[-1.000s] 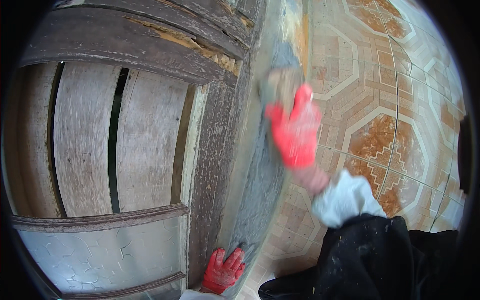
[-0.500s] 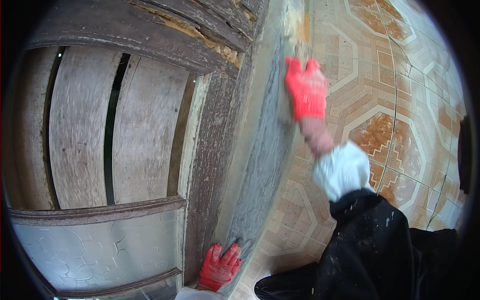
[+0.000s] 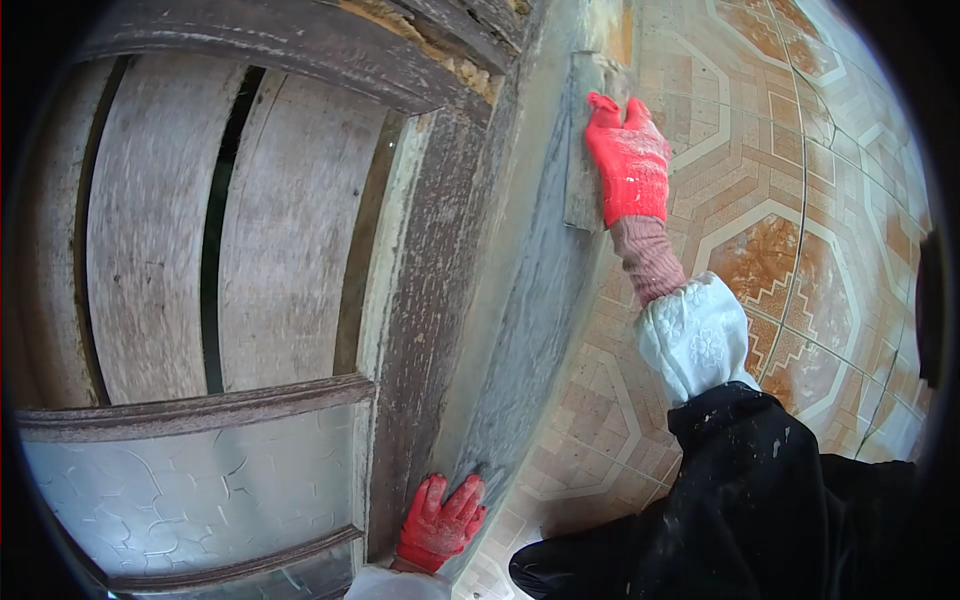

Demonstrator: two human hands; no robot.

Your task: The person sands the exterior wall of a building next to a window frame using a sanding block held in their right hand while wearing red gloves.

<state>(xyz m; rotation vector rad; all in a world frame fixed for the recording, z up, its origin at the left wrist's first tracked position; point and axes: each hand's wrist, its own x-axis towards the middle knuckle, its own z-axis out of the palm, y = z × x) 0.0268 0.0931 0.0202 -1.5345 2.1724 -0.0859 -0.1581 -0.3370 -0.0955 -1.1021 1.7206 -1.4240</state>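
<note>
A long strip of grey plaster [image 3: 530,290] runs along a narrow ledge beside the wooden frame, from near me to the far end. My right hand [image 3: 632,160], in a red work glove streaked with white, grips a flat rectangular plastering trowel [image 3: 581,150]. The trowel's grey blade lies along the far part of the plaster; its handle is mostly hidden by the glove. At the near end of the ledge, my left hand [image 3: 440,525] rests in a red glove, fingers stretched out and somewhat spread, with nothing held.
Weathered brown wooden framing [image 3: 430,270] borders the ledge on the left. Grey boards [image 3: 160,230] with dark gaps and a patterned glass panel [image 3: 200,490] sit inside it. Patterned floor tiles [image 3: 750,180] spread out to the right. My dark-clothed leg [image 3: 740,500] is at the lower right.
My right hand, blurred by motion before, has shifted slightly away from me and to the right with the trowel, whose blade now shows clearly. My left hand stays at nearly the same spot.
</note>
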